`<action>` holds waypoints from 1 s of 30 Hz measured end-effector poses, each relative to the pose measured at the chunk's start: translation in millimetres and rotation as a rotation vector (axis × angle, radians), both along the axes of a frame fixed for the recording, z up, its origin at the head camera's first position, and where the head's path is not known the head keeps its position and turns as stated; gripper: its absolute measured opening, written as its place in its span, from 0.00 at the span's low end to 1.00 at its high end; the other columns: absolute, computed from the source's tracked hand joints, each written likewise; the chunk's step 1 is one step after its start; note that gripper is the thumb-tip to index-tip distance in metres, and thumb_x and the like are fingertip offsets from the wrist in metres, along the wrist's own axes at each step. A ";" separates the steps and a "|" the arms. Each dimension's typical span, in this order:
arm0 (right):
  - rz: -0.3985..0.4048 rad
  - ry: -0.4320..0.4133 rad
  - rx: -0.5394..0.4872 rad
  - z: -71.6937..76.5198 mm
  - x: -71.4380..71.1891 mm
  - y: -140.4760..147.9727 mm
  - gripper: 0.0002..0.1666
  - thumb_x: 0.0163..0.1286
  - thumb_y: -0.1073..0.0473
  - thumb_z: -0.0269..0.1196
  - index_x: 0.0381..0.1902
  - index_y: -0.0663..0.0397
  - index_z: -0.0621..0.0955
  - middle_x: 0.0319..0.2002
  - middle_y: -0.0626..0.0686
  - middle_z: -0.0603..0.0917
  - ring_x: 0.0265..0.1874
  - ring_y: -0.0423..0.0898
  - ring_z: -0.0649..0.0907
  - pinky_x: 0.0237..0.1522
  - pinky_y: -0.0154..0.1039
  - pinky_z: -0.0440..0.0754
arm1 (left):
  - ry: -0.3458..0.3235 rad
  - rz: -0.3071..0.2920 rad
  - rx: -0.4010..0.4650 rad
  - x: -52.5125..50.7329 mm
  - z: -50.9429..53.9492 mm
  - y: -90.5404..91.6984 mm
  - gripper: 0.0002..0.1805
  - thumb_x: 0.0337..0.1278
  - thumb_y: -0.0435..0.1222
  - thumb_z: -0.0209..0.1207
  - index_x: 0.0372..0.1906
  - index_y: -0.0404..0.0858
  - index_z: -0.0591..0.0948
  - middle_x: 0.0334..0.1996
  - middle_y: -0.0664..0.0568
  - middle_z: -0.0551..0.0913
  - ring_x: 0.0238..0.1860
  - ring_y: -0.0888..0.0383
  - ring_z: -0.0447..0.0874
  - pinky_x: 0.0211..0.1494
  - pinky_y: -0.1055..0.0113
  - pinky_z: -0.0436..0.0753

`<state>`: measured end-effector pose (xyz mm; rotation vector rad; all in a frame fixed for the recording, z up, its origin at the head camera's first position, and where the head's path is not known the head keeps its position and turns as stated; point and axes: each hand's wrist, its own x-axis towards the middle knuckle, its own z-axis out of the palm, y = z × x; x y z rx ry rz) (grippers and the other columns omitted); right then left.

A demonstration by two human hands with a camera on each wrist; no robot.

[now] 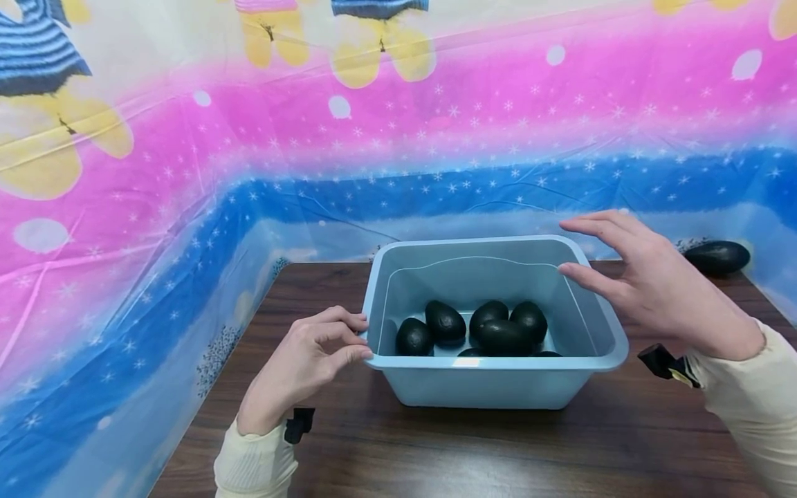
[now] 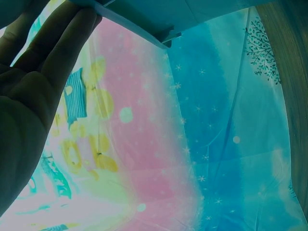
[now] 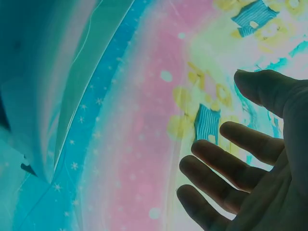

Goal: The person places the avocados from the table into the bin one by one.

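A light blue-grey plastic bin (image 1: 486,384) stands on the table, with several dark avocados (image 1: 445,323) lying loose on its floor. The near wall hides part of the lowest ones. My left hand (image 1: 305,363) pinches the bin's rim at the near left corner between thumb and fingers; the left wrist view shows its fingertips (image 2: 86,17) against the rim's underside. Over the bin's right side hovers my right hand (image 1: 650,287), its fingers spread and holding nothing. In the right wrist view those fingers (image 3: 221,168) are apart from the bin wall.
One more dark, elongated avocado-like fruit (image 1: 717,257) lies at the table's far right corner, behind the right hand. A patterned pink and blue cloth (image 1: 398,138) hangs around the back and left of the brown wooden table (image 1: 349,443).
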<state>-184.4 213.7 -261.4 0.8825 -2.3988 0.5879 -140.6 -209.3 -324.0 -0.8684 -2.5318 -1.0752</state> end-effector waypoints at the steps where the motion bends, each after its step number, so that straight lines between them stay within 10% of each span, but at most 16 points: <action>1: -0.002 0.009 -0.002 0.0 -0.2 1.1 0.39 0.59 0.58 0.73 0.68 0.46 0.72 0.60 0.51 0.75 0.57 0.50 0.75 0.47 0.38 0.82 | -0.001 0.001 -0.002 0.0 0.3 0.1 0.07 0.49 0.34 0.72 0.30 0.52 0.87 0.44 0.56 0.84 0.52 0.62 0.81 0.42 0.67 0.84; 12: -0.073 -0.008 -0.034 1.3 -0.4 15.9 0.36 0.61 0.58 0.71 0.67 0.49 0.73 0.59 0.57 0.75 0.58 0.57 0.74 0.42 0.62 0.81 | 0.019 0.024 -0.027 0.1 0.2 0.7 0.05 0.51 0.36 0.72 0.30 0.52 0.88 0.43 0.58 0.84 0.51 0.62 0.82 0.44 0.66 0.84; 16: -0.126 0.006 -0.049 1.0 -7.3 29.2 0.34 0.62 0.57 0.70 0.65 0.52 0.74 0.59 0.58 0.76 0.55 0.57 0.75 0.36 0.43 0.84 | 0.015 0.021 -0.024 0.3 0.2 0.1 0.06 0.50 0.37 0.72 0.30 0.53 0.87 0.44 0.58 0.84 0.52 0.62 0.82 0.42 0.67 0.84; 30: -0.447 -0.214 -0.191 -34.1 -71.8 106.3 0.32 0.75 0.49 0.55 0.68 0.64 0.69 0.63 0.73 0.67 0.55 0.75 0.68 0.53 0.72 0.65 | -0.005 0.000 0.004 0.0 -1.0 -1.3 0.05 0.52 0.37 0.71 0.31 0.52 0.87 0.44 0.58 0.84 0.51 0.62 0.82 0.43 0.67 0.84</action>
